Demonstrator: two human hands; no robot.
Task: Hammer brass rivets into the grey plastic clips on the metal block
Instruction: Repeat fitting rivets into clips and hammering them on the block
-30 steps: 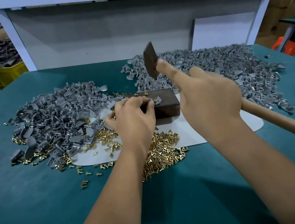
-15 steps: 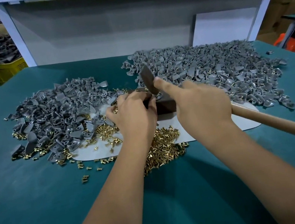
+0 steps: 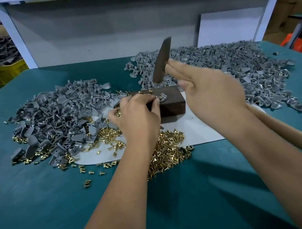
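A dark metal block (image 3: 172,100) lies on a white sheet (image 3: 199,132) in the middle of the teal table. A grey plastic clip (image 3: 162,98) with a brass rivet in it sits on the block's top. My left hand (image 3: 138,114) pinches that clip at its left side. My right hand (image 3: 209,88) grips a hammer by its wooden handle (image 3: 284,130), index finger stretched along it. The hammer head (image 3: 161,60) hangs raised and tilted above the block's far edge. Loose brass rivets (image 3: 168,151) are heaped just in front of the block.
Two piles of grey clips flank the block: one pile (image 3: 57,118) on the left, a bigger pile (image 3: 237,63) at the back right. Stray rivets dot the table's left front. A white board (image 3: 229,27) leans on the back wall. A yellow crate (image 3: 1,73) stands beyond the left edge.
The hammer head came down onto the clip on the block half a second ago and has now risen again above it. My left hand has stayed at the clip.
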